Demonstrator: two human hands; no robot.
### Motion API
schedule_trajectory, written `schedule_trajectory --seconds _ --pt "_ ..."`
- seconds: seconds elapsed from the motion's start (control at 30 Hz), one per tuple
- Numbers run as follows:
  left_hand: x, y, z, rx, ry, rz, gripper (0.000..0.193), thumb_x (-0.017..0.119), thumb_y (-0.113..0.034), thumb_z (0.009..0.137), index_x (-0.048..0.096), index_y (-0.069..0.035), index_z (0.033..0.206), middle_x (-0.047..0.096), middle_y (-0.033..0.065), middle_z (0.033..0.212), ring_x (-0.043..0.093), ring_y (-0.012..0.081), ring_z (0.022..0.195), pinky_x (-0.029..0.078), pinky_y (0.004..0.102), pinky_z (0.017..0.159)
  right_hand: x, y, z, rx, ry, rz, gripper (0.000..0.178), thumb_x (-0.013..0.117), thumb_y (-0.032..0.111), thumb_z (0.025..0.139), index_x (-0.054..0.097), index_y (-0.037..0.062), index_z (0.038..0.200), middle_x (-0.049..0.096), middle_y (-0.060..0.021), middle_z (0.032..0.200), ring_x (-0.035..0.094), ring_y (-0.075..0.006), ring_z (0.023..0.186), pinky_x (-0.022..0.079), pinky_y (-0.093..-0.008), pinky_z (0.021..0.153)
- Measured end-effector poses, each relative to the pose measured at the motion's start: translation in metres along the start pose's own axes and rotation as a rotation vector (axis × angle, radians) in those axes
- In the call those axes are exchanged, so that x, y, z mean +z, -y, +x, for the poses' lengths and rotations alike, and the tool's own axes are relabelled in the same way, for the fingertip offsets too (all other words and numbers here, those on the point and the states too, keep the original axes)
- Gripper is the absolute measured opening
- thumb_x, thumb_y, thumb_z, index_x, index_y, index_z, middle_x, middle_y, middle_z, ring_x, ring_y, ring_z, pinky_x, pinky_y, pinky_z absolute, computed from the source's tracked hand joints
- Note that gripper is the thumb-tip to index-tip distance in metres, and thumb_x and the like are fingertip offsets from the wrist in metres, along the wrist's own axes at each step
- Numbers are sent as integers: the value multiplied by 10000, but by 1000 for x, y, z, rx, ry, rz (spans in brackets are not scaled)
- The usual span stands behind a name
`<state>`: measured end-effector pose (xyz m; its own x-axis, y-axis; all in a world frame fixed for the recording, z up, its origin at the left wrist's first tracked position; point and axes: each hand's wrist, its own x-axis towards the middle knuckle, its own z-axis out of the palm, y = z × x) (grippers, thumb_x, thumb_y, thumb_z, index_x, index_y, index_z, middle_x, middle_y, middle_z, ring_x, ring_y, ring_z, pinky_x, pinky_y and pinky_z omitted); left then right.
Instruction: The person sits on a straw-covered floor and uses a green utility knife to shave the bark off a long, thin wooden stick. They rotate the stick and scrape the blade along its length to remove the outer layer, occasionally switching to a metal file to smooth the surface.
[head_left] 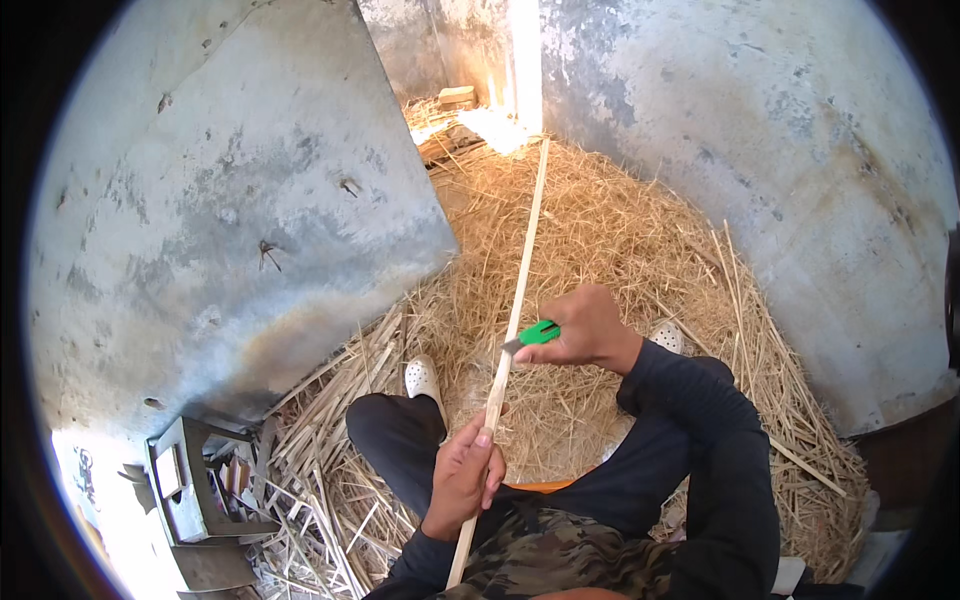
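A long, pale strip of split bamboo or wood (526, 255) runs from my lap up toward the bright gap between the walls. My left hand (466, 474) is closed around its lower part, thumb on top. Farther up, my right hand (592, 328) grips a green utility knife (541, 333). Its short grey blade meets the strip's edge just above a paler stretch. Both hands are in front of my body, above my bent legs. The strip's lowest end passes beside my left forearm near the lower edge.
Loose shavings (610, 215) cover the floor in a thick heap. Cut strips (335, 440) lie piled at the left, near a small wooden cabinet (195, 490). Stained walls (260, 200) stand on both sides. A white clog (424, 378) is on my left foot.
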<state>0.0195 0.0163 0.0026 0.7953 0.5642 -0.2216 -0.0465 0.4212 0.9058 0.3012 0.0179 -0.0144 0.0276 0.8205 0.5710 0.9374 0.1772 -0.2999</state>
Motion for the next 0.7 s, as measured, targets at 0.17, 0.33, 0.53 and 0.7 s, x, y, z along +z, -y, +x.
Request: schedule_trajectory --seconds 0.17,0.33,0.53,0.7 --pt "9 -2 -4 -45 -51 117 470 392 -268 1044 355 -9 1434 413 -24 540 340 40 377 307 172 372 -3 -38 17 248 12 -80 765 490 857 723 543 139 465 427 -1 383 426 -164 320 320 -329 342" --pt "9 -9 -6 -21 -56 143 466 412 -256 1037 366 2 1423 396 -33 526 331 39 379 312 180 384 13 -8 5 27 -100 47 751 462 826 777 574 138 497 380 18 373 361 -132 320 284 -303 336" --pt "6 -1 -3 -11 -4 -54 438 396 -237 1043 377 12 1402 376 -50 520 303 44 358 300 187 401 23 -43 9 167 -26 -8 703 492 811 772 631 161 543 366 44 373 321 -103 323 232 -288 327" --pt "3 -3 12 -59 -26 -375 372 347 -212 1045 404 3 1343 330 -69 471 290 44 319 318 219 474 20 22 2 -128 34 -29 726 527 822 729 649 132 538 432 2 385 425 -142 338 323 -298 358"
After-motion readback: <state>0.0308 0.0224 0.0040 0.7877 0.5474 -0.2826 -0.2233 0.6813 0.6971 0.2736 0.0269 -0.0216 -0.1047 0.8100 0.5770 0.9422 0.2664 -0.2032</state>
